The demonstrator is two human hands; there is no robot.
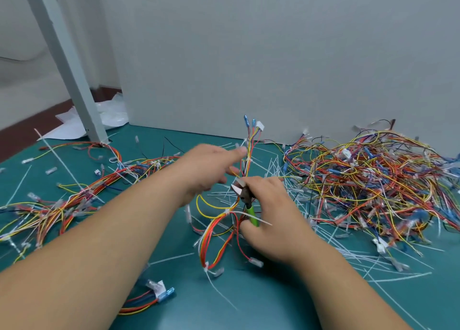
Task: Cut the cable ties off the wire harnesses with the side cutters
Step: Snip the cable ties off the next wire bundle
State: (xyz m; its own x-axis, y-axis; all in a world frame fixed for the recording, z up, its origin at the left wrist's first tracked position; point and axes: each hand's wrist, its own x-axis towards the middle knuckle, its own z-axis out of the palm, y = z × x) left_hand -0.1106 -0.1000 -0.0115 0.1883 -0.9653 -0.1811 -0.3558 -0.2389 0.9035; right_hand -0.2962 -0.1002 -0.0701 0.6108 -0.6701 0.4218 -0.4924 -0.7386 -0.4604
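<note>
My left hand [209,168] pinches a wire harness [216,227] of red, orange and yellow wires near its upper end, holding it upright over the green mat. Blue terminals and a white connector [260,125] stick up above my fingers. My right hand [271,215] grips the green-handled side cutters [245,197]. Their jaws are slightly apart and point up-left beside the harness, just below my left fingers. White cable ties [227,211] still bind the harness lower down, with long tails sticking out.
A big tangled heap of harnesses [368,180] lies at the right by the grey wall. More harnesses [74,197] stretch across the left. Cut white tie pieces [273,168] litter the green mat [249,300]. A grey post [74,80] stands at the back left.
</note>
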